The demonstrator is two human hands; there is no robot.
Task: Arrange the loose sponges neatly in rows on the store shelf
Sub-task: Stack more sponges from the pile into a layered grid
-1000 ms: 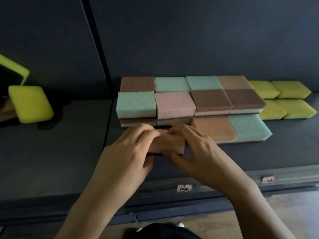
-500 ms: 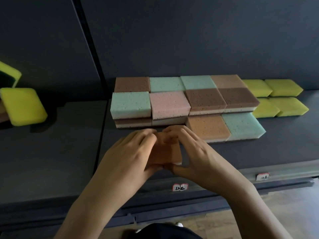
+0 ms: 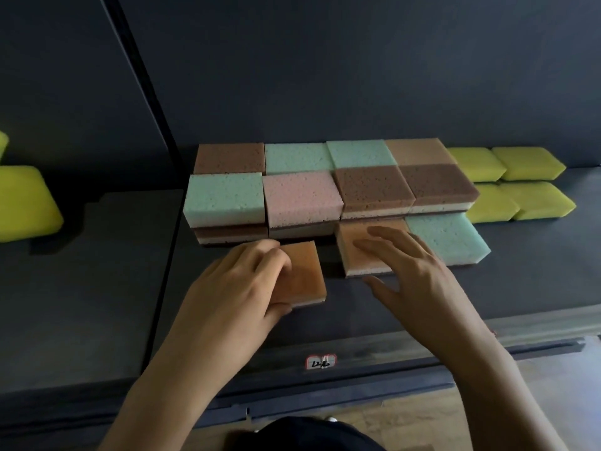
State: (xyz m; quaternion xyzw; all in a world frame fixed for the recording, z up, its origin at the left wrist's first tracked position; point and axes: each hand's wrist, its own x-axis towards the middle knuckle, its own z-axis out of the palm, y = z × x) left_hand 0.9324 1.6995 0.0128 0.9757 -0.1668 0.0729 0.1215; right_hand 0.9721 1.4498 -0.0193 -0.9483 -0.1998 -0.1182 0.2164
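Observation:
An orange sponge (image 3: 305,271) lies on the dark shelf (image 3: 527,281) just in front of the stacked rows. My left hand (image 3: 237,288) grips it, fingers curled over its left side and thumb under its near edge. My right hand (image 3: 409,271) hovers with spread, straight fingers over a second orange sponge (image 3: 354,255) in the front row, beside a mint sponge (image 3: 448,237). Behind stand two rows of stacked sponges: mint (image 3: 224,198), pink (image 3: 300,198), brown (image 3: 374,187), and more colours at the back.
Yellow sponges (image 3: 520,180) lie in two rows at the right of the block. Another yellow sponge (image 3: 26,203) sits on the left shelf section, past a vertical divider (image 3: 143,83). A price label (image 3: 320,361) marks the shelf's front rail.
My right hand has let go of the orange sponge and moved right, over the front-row orange sponge. The left hand keeps hold of the sponge, which now lies flatter on the shelf.

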